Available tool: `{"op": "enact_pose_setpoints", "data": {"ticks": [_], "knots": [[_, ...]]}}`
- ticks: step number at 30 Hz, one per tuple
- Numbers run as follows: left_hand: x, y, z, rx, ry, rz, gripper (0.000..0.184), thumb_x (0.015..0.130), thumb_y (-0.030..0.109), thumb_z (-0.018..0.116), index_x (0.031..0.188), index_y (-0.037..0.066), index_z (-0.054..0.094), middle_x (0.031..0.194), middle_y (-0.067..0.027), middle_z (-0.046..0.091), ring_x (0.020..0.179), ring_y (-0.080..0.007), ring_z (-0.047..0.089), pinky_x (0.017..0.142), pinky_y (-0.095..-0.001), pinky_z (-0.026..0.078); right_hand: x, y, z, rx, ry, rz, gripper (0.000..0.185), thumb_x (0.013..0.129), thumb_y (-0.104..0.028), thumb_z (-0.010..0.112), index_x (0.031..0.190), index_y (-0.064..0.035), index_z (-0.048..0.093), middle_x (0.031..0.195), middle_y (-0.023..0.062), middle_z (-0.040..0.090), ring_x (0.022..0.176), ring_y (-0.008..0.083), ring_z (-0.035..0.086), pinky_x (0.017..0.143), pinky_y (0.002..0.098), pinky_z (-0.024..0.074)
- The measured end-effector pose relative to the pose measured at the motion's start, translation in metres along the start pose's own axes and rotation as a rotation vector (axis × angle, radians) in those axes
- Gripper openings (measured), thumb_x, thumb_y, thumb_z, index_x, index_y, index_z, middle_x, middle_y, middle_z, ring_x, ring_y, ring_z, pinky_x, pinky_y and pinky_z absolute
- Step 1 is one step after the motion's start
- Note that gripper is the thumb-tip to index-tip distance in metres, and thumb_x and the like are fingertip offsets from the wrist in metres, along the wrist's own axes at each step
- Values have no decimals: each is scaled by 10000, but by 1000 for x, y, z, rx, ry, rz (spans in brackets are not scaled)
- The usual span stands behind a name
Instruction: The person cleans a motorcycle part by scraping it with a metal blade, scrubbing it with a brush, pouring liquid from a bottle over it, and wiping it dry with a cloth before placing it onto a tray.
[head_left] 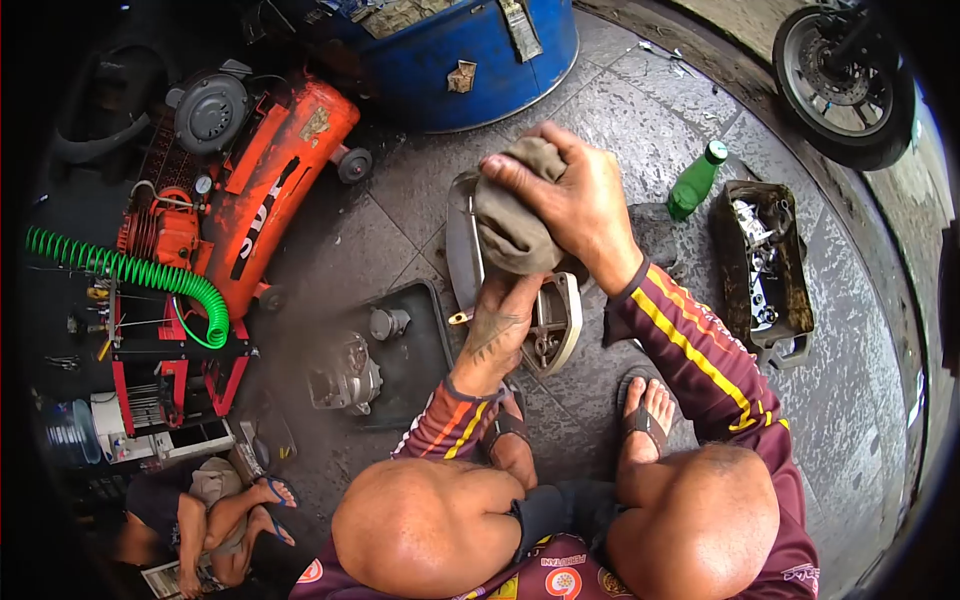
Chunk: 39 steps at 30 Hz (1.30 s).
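Observation:
A crumpled grey-brown cloth (515,215) is held up between both hands in the middle of the view. My right hand (590,195) grips its upper right side, thumb and fingers closed over it. From below, my left hand (500,325) touches the cloth's lower edge, its fingers mostly hidden behind the cloth. Just right of the left hand, a metal engine part (555,325) with a pale rim shows partly. Behind the cloth stands a grey metal piece (463,245), largely covered by the cloth and hands.
A black tray (430,350) holds a round metal part, with an engine casing (345,375) at its left. An orange compressor (290,180), blue drum (470,70), green bottle (695,182), parts bin (740,290) and motorcycle wheel (840,85) surround the floor. Another person (210,520) sits lower left.

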<state>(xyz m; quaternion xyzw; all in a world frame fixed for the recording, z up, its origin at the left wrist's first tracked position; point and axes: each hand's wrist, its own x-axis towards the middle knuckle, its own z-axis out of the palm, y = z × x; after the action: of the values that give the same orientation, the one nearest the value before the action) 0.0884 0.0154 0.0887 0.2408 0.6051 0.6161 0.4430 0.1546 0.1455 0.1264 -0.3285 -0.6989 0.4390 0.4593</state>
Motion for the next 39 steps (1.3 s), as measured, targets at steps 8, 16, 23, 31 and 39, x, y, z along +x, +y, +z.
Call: {"op": "enact_pose_setpoints", "data": {"ticks": [8,16,23,31,39], "knots": [[35,9,-18,-580,-172,-155,630,994,607,402,1320,78,507,1189,-78,593,1077,-183,586,902,-315,502,-48,-34,1,20,-52,-232,425,730,-308,846,1037,-83,655,1038,126,608,1021,296,618,868,405,521],[15,41,-18,-356,-184,157,350,1024,287,443,1276,57,521,1206,-57,584,1120,-165,579,988,-326,471,-31,-22,-7,31,-63,-103,293,776,-259,827,915,-59,666,792,113,702,749,289,713,671,348,559],[28,18,-30,-565,-54,-199,315,982,379,594,1120,96,607,883,-50,689,605,-180,686,446,-277,564,-6,11,-24,374,388,-41,225,874,-147,740,1062,-60,653,909,111,692,831,183,667,770,305,534],[44,2,-20,-879,-321,-164,366,1029,327,429,1235,57,566,1191,-103,625,1068,-263,637,930,-404,533,-38,-24,5,-105,-111,-385,322,769,-321,813,937,-66,708,986,129,631,955,323,585,839,402,501],[9,14,-25,-386,-143,7,303,943,338,664,1099,83,615,984,-42,675,816,-169,690,736,-305,597,9,1,-2,-42,101,-199,239,818,-239,789,933,-48,702,805,125,700,732,250,704,654,334,545]]}}
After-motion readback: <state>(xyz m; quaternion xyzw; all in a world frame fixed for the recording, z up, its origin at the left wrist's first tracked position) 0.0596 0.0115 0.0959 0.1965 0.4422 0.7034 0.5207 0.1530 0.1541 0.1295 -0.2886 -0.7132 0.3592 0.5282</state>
